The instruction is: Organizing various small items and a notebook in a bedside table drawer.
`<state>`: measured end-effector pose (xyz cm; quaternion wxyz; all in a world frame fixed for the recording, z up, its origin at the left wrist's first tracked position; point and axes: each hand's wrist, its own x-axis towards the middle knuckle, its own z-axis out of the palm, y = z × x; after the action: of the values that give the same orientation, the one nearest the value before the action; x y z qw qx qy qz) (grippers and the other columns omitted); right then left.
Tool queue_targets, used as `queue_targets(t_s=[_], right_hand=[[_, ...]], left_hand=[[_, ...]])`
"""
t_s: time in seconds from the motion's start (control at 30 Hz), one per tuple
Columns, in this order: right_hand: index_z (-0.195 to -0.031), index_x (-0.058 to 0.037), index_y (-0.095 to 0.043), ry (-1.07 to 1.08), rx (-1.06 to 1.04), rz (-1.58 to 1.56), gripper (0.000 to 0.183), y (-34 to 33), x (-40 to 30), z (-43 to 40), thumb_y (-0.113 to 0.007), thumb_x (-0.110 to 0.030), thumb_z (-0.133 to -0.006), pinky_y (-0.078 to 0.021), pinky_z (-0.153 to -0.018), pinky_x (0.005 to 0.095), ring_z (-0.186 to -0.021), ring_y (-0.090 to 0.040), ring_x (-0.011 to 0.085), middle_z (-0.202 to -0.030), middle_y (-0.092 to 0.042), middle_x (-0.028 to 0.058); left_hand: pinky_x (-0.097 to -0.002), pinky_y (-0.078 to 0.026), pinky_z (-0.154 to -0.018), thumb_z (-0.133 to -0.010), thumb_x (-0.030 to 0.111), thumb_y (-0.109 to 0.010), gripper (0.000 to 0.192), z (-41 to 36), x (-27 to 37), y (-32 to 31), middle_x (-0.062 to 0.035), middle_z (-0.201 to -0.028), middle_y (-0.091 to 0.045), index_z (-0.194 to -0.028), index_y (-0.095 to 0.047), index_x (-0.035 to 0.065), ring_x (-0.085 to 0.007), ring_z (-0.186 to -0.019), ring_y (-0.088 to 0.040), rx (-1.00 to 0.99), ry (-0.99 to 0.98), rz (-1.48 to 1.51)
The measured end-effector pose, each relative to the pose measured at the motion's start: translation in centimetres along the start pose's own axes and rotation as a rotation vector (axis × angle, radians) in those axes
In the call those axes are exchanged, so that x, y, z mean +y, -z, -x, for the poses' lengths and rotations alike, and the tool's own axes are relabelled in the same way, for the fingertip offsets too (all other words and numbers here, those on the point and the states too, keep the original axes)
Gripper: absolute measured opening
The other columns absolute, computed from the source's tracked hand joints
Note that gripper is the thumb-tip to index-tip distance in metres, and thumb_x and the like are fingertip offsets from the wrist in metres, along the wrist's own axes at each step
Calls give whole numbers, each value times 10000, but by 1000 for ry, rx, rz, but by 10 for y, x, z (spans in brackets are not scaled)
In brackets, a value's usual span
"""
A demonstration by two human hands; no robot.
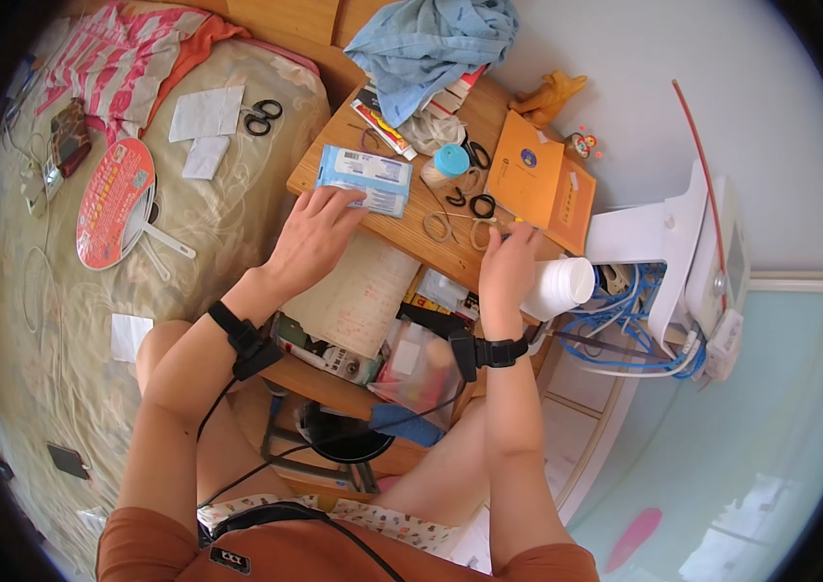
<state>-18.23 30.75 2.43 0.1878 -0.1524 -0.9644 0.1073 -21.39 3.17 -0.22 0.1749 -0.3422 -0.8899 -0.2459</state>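
My left hand (320, 225) rests its fingertips on the lower left edge of a blue and white soft packet (375, 171) on the wooden bedside cabinet (309, 169). My right hand (512, 262) is at the cabinet's right front, its fingers bent down by a beige hair tie (482, 236); whether it holds something is hidden. Just right of that hand a white cylindrical container (564, 285) lies at the edge. Between my hands are black hair ties (482, 206), another beige tie (437, 227) and a jar with a blue lid (450, 160).
An open drawer (353, 393) below holds papers and a clear bag. Behind stand a toothpaste box (383, 129), a blue towel (433, 51) and orange booklets (528, 169). At left, the bed (237, 211) bears a fan (116, 204) and scissors (262, 118). Blue cables (629, 320) hang at right.
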Motion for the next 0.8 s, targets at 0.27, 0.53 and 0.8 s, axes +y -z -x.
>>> queue_targets(t_s=[0.27,0.53,0.8], right_hand=[[-1057,-54,-623,494,-37,-181,241,-25,-15,-11,-590,4,-825,-451,-828,358,-893,-527,271,-998,-554,114],[-965,-25,-585,-91,-114,-953,100,-29,-2,-9,-580,-119,-931,-432,-658,266,-698,-514,162,-812,-571,54],[-930,-29,-566,165,-437,-947,129,-7,-57,51,-612,-148,-904,-430,-574,250,-630,-521,97,-760,-609,38]], left_hand=[[-414,-397,-955,-700,-49,-584,401,2,7,-2,-85,-1199,-541,-1090,-595,47,-286,-1091,-489,-62,-41,62],[-404,-433,-906,-734,-62,-582,368,-1,12,2,-89,-1175,-553,-1085,-597,44,-277,-1028,-528,-56,-30,189],[-256,-485,-586,-904,75,-620,235,-2,39,-3,-75,-991,-610,-1133,-586,35,-134,-700,-589,-143,566,1236]])
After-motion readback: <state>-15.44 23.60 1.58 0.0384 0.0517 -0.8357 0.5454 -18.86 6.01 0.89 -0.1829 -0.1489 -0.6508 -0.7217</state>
